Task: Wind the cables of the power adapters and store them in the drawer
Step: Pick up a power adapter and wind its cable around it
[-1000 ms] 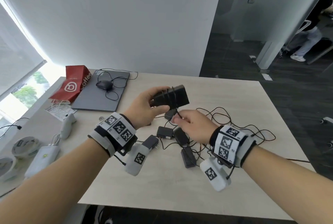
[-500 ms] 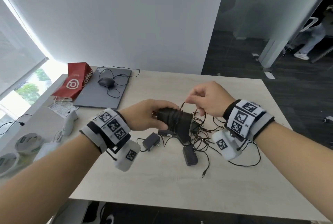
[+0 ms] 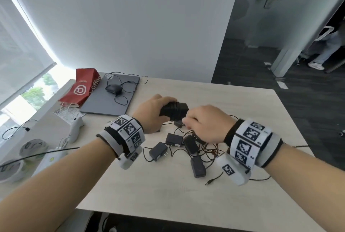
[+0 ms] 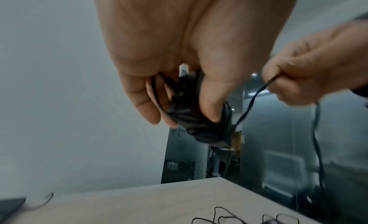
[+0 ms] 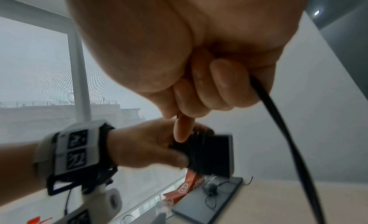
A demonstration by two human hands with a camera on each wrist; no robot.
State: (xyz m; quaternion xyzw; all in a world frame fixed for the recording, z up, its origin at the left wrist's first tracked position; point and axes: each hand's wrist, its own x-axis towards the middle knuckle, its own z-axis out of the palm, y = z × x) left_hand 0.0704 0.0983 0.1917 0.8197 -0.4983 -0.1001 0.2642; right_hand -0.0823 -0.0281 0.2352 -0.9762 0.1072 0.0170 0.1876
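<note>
Your right hand (image 3: 204, 123) has dropped beside the adapter (image 3: 174, 111), pinching its cable (image 4: 250, 101); your left hand (image 3: 153, 113) grips the adapter above the worktop (image 3: 242, 101)

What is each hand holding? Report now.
Left hand: closed around the black power adapter.
Right hand: closed, pinching that adapter's cable.

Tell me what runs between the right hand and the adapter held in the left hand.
A taut black cable from the right hand to the adapter gripped by the left hand; left wrist view.
</note>
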